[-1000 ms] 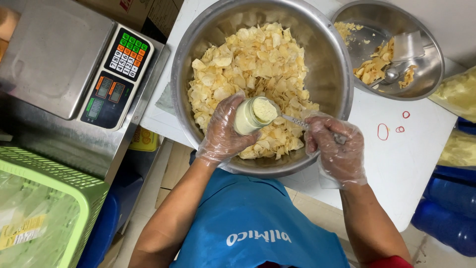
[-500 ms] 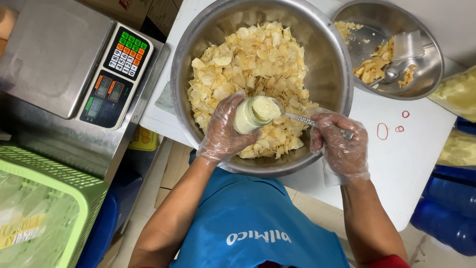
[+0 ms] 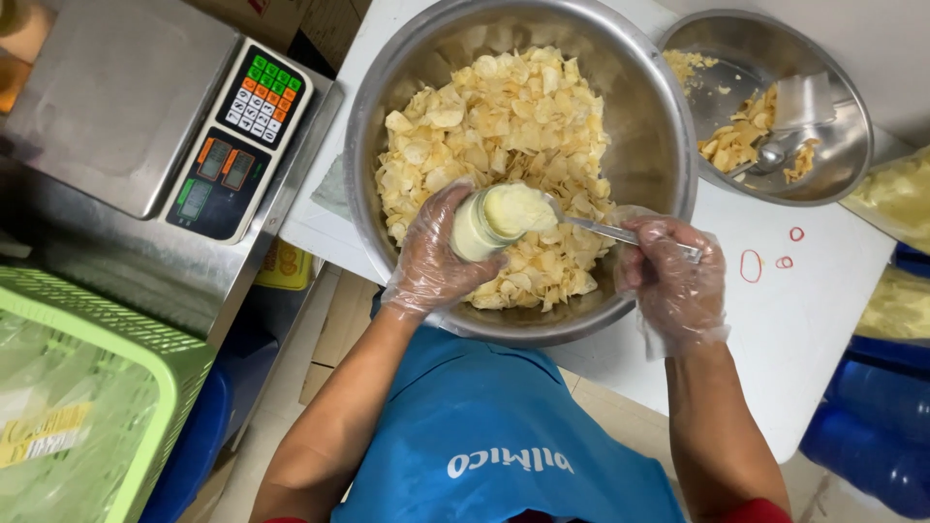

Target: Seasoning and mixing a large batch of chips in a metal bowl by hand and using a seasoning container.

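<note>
Gloved left hand (image 3: 436,257) grips a pale jar (image 3: 494,221) over the big bowl (image 3: 659,116) of chips (image 3: 504,126); gloved right hand (image 3: 668,276) pinches a spoon (image 3: 620,232) whose tip reaches the jar's mouth.

Two small dark display screens (image 3: 215,172) are set in the black sloped panel of the steel weighing scale (image 3: 116,97) at upper left, below a keypad (image 3: 263,99) of green, white and orange keys, while a yellow label (image 3: 39,434) is seen under clear wrap at lower left.
</note>
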